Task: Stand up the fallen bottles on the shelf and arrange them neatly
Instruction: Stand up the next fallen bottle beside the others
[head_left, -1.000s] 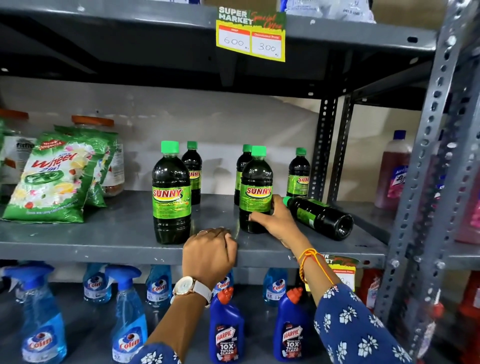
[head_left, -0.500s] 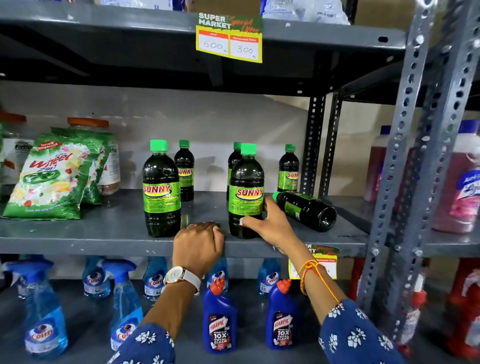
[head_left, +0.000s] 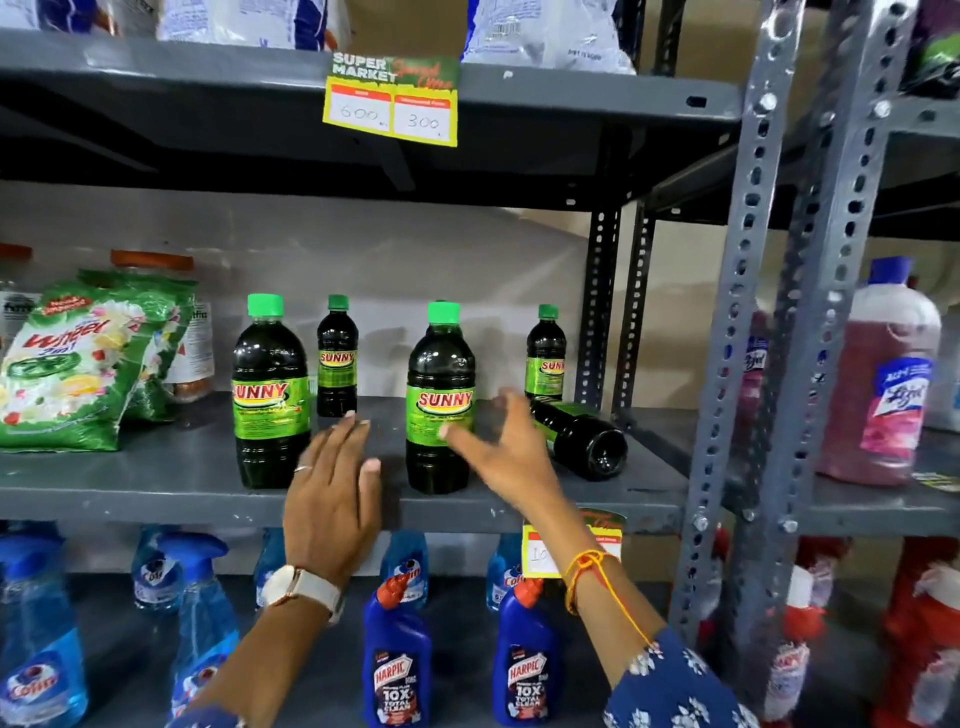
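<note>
Still fallen bottle (head_left: 579, 436) lies flat, base toward camera.

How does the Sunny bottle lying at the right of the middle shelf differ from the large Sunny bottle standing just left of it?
The lying bottle is on its side, its base toward the camera; the standing bottle is upright. The standing one shows its full SUNNY label and green cap; the lying one shows only a label edge, and its cap is hidden behind the right hand. Both hold dark liquid and rest on the same grey shelf; neither is gripped.
</note>
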